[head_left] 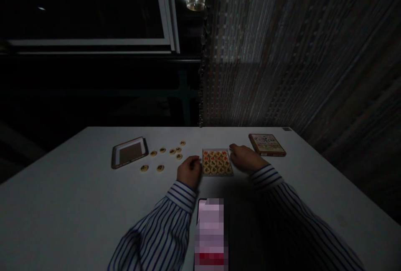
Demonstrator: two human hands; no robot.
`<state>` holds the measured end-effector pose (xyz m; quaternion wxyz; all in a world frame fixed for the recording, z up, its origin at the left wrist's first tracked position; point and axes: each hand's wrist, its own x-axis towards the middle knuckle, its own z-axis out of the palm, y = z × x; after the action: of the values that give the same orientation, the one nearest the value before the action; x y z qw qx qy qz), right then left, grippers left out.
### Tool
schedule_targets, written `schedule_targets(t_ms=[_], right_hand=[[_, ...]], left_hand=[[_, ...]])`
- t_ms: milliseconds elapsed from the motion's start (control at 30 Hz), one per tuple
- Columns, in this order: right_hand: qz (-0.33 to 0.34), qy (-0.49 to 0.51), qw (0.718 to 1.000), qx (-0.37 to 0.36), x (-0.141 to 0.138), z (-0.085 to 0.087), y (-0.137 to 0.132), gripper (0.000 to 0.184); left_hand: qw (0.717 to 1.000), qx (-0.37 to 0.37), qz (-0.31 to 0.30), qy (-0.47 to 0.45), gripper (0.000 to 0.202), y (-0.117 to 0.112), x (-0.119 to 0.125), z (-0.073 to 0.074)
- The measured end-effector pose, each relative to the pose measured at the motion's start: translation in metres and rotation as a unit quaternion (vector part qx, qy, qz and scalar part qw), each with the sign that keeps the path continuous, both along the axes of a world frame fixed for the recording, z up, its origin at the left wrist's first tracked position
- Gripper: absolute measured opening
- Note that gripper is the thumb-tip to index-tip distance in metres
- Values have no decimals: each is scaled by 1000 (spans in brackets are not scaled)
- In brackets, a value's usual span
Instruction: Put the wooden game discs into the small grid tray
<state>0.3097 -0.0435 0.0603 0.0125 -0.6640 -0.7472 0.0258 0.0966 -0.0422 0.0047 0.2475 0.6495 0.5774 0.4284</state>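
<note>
A small clear tray (218,175) holds rows of round Chinese chess pieces, the far ones marked in red (212,154) and the near ones in black (213,170). My left hand (189,171) is closed beside the tray's left edge, its fingers curled. At the tray's right edge, my right hand (247,158) is also closed, fingertips close to the far corner. Whether either hand touches the tray, or has anything between its fingers, I cannot tell. Several loose black-marked Chinese chess pieces (160,168) lie on the table to the left.
An open shallow box part (114,160) rests at the left of the white table (78,204). On the right lies a printed box cover (267,145). A phone (211,233) with a lit, blurred screen is near me. Behind the table hangs a string curtain (250,74).
</note>
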Motion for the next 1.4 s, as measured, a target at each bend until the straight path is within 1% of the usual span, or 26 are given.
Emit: schedule_targets(t_ms=[133, 267, 367, 533, 667, 800, 1033, 1100, 1133, 1300, 1400], right_hand=[[-5, -1, 1000, 24, 0, 7, -2, 36], [-4, 16, 999, 40, -1, 13, -5, 37], [1, 36, 998, 52, -1, 16, -8, 37], [5, 40, 996, 74, -3, 24, -11, 38], [15, 30, 996, 87, -10, 33, -10, 36], [29, 20, 994, 103, -25, 40, -8, 34], [76, -1, 994, 78, -63, 50, -6, 33], [85, -9, 994, 68, -74, 52, -5, 33], [90, -10, 993, 69, -79, 54, -4, 33], [116, -3, 991, 63, -102, 61, 0, 33], [127, 7, 990, 66, -113, 64, 4, 32]], left_hand=[[999, 22, 15, -29, 24, 2, -1, -1], [998, 20, 16, -56, 25, 4, -5, 1], [998, 14, 8, -63, 25, 5, -10, 6], [998, 20, -2, -56, 26, 8, -25, 16], [998, 35, 3, -44, 25, 14, -44, 19], [999, 21, 22, -26, 26, 19, -64, 18], [998, 19, 54, 11, 26, 36, -104, 18], [999, 18, 45, 13, 26, 42, -117, 19], [998, 21, 54, 22, 26, 44, -123, 20], [988, 11, 108, 113, 30, 51, -146, 20], [976, 32, 122, 175, 33, 53, -154, 18]])
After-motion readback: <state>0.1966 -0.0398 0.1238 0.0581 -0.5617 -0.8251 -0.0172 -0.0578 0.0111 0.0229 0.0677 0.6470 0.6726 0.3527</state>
